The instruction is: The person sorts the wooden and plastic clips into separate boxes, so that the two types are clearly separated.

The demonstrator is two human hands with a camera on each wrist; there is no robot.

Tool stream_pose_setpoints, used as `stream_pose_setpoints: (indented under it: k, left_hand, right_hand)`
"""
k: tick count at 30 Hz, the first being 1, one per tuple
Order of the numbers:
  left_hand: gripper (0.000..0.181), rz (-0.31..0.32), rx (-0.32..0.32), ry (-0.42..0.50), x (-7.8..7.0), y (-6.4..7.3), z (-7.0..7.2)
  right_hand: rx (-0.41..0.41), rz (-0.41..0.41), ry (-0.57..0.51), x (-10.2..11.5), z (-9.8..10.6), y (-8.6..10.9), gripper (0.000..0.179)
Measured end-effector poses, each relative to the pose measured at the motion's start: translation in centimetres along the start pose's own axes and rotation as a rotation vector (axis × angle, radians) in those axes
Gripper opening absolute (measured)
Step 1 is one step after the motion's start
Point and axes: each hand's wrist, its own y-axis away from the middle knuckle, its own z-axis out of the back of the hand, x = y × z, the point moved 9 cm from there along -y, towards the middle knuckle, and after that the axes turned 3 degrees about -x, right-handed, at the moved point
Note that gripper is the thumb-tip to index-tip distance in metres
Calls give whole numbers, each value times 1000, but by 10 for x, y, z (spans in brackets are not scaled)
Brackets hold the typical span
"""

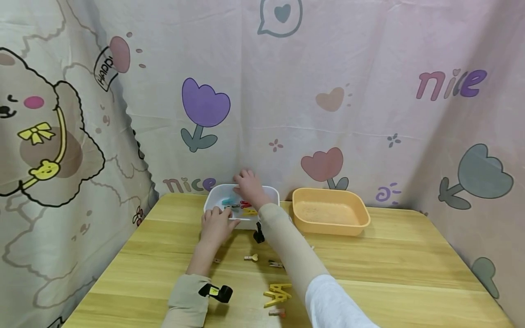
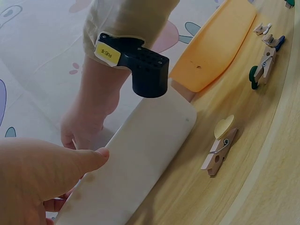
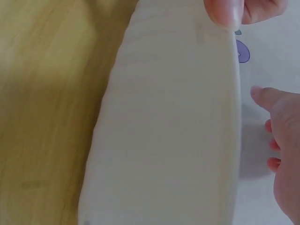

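In the head view, clips (image 1: 249,212) are held in the white basin (image 1: 246,224), whose near left edge is gripped by the left hand (image 1: 214,225); the right hand (image 1: 250,187) is placed over its far side. In the left wrist view, the basin is pinched, left thumb (image 2: 96,160) outside. In the right wrist view, the right thumb (image 3: 267,97) is parted from bent fingertips (image 3: 273,164) beyond the basin's near wall; contact cannot be told.

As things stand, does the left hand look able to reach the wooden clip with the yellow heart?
Probably yes. The wooden clip lies on the table in front of the white tub, and nothing seems to block the left hand, once it lets go of the tub.
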Motion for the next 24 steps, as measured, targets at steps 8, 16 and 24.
stream_pose_setpoints:
  k: [8, 16, 24]
  left_hand:
    - [37, -9, -13, -4, 1, -1, -2]
    - [37, -17, -16, -3, 0, -2, -1]
    - [36, -24, -14, -2, -1, -2, -1]
  right_hand:
    - [8, 22, -20, 1, 2, 6, 34]
    - [-42, 61, -20, 3, 11, 13, 34]
    - [-52, 62, -22, 1, 20, 21, 32]
